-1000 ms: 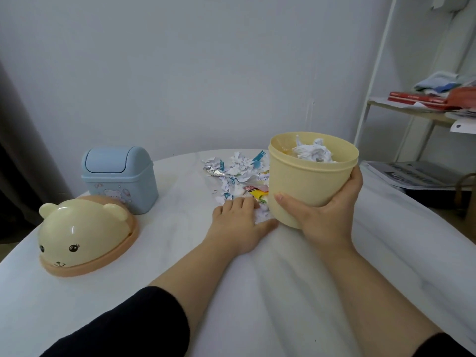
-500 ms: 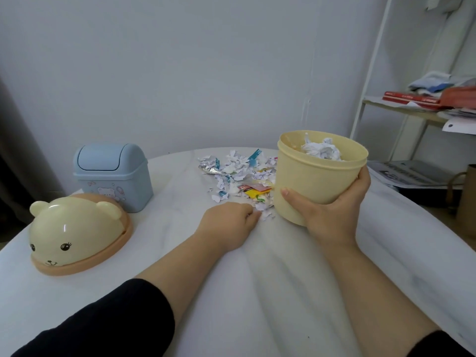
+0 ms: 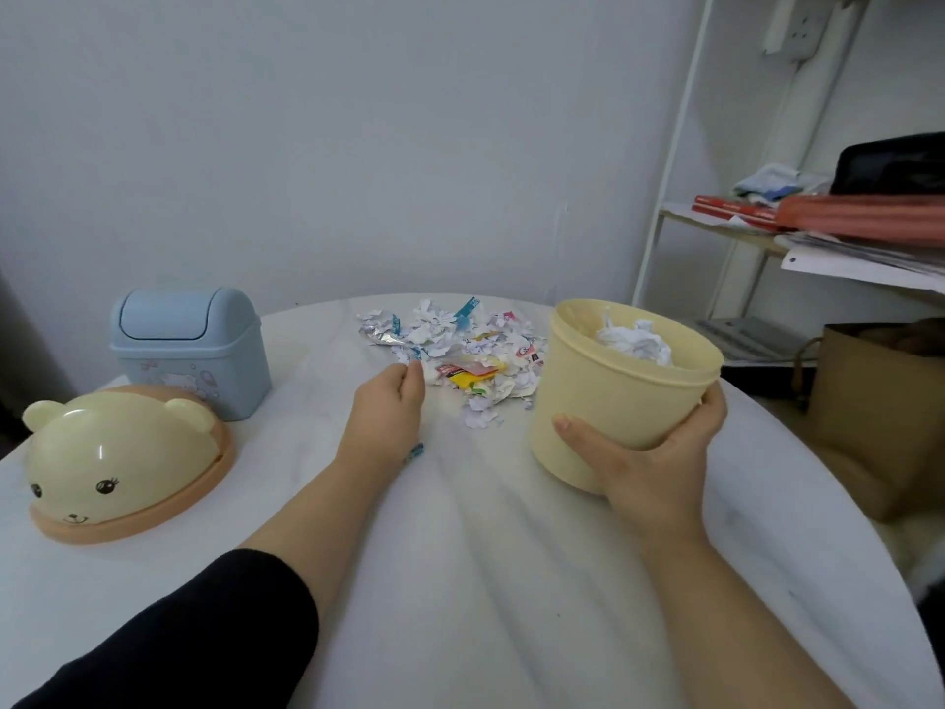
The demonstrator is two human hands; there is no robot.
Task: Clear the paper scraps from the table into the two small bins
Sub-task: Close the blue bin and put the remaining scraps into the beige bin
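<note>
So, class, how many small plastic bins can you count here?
2. A pale blue swing-lid plastic bin stands at the far left of the table; an open yellow round plastic bin, tilted, is held by the right hand. The bear-faced yellow dome looks like a lid.

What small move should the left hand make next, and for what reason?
Probably carry the left hand across to the yellow bin and drop what it holds. Its fingers are curled at the near edge of the paper scraps and seem to pinch a few, while the right hand holds the bin just beside the pile, its mouth open.
</note>
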